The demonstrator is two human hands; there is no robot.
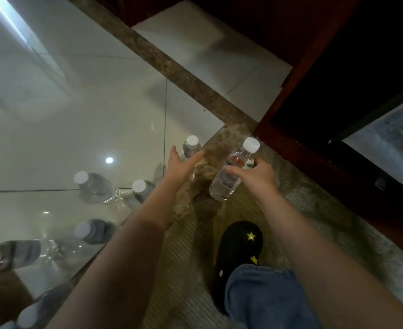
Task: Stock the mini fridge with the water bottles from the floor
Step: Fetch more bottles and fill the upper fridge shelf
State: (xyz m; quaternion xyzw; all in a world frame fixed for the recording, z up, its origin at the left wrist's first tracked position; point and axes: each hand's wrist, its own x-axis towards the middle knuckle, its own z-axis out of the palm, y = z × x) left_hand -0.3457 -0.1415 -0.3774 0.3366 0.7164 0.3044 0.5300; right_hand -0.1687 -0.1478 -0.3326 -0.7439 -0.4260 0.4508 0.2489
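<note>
My right hand (255, 173) grips a clear water bottle (233, 172) with a white cap and a red and green label, held tilted above the floor mat. My left hand (182, 166) reaches forward with straight fingers towards an upright bottle (191, 147) on the floor, close to it; I cannot tell whether it touches. Several more white-capped bottles stand or lie on the glossy tiles at the left: one bottle (93, 187), a second bottle (141, 189), a third bottle (93, 230). The mini fridge door (385, 148) with a glass pane hangs open at the right.
A dark wooden cabinet (302, 74) frames the fridge opening at the upper right. A brown marble strip (172, 67) crosses the pale tiles diagonally. My foot in a black slipper (238, 252) with yellow stars stands on a woven mat (195, 269). A fallen bottle (13, 254) lies at the far left.
</note>
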